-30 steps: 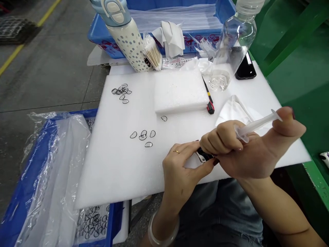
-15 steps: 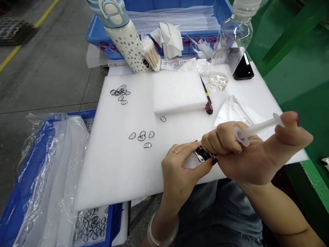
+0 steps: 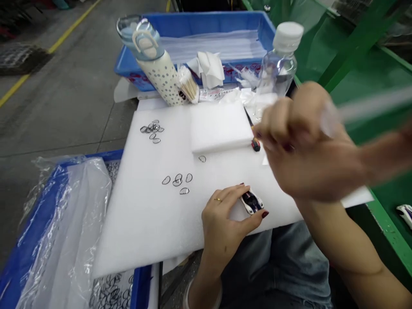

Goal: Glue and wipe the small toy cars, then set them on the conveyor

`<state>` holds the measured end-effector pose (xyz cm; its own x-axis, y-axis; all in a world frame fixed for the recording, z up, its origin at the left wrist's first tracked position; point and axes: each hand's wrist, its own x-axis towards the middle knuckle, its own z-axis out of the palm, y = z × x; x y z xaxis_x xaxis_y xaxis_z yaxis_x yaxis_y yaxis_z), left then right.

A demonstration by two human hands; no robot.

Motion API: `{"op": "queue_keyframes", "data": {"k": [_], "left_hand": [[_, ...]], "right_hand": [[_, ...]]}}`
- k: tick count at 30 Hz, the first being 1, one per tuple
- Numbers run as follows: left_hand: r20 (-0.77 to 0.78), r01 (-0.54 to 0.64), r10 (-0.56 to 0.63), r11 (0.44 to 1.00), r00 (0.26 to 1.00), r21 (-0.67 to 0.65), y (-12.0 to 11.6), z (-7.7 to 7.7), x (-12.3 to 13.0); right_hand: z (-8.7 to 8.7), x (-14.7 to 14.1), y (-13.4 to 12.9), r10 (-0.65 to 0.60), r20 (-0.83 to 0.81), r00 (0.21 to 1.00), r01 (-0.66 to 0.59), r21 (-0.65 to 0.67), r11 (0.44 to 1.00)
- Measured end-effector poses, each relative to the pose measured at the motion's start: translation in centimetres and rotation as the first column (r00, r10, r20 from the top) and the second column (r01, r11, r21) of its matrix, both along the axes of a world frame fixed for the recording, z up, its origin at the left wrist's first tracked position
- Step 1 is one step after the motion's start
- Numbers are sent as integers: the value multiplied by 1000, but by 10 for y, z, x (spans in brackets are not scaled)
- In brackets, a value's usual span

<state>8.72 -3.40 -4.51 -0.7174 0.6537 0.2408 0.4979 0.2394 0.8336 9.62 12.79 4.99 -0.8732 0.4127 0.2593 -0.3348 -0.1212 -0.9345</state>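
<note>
Between the thumb and fingers of my left hand (image 3: pixel 225 219) is a small black-and-white toy car (image 3: pixel 251 201), held on the white foam sheet (image 3: pixel 141 223). My right hand (image 3: pixel 315 150), blurred by motion, is raised above the sheet's right side, its fingers curled round a translucent syringe (image 3: pixel 370 105) whose plunger points right. Several thin black rings (image 3: pixel 177 180) lie on the foam to the left of the car, with a further pile (image 3: pixel 152 128) behind them. A single ring (image 3: pixel 202 159) rests by the white foam block (image 3: pixel 220 128).
Behind the foam stand a dotted bottle (image 3: pixel 161 77), cotton swabs (image 3: pixel 189 86), a clear bottle (image 3: pixel 278 68) and a blue bin (image 3: pixel 193 23). A red-and-black tool (image 3: pixel 255 143) lies beside the block. At left is a blue tray (image 3: pixel 41 219) under plastic; green metal (image 3: pixel 386 227) borders the right.
My right hand has lifted up and away from the car with the syringe, uncovering the car. My left hand still holds the car. The view has tilted slightly upward.
</note>
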Motion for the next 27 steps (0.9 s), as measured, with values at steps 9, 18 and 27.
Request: {"op": "queue_keyframes", "data": {"k": [9, 18, 27], "left_hand": [[-214, 66, -88, 992, 973, -109, -9, -12, 0], [-388, 56, -106, 989, 915, -139, -6, -17, -1], [-428, -7, -76, 982, 901, -188, -5, -23, 1]], "right_hand": [[-44, -18, 56, -254, -108, 961, 275, 409, 870], [-91, 38, 203, -773, 123, 623, 204, 928, 312], [-106, -14, 246, -817, 161, 554, 415, 797, 439]]}}
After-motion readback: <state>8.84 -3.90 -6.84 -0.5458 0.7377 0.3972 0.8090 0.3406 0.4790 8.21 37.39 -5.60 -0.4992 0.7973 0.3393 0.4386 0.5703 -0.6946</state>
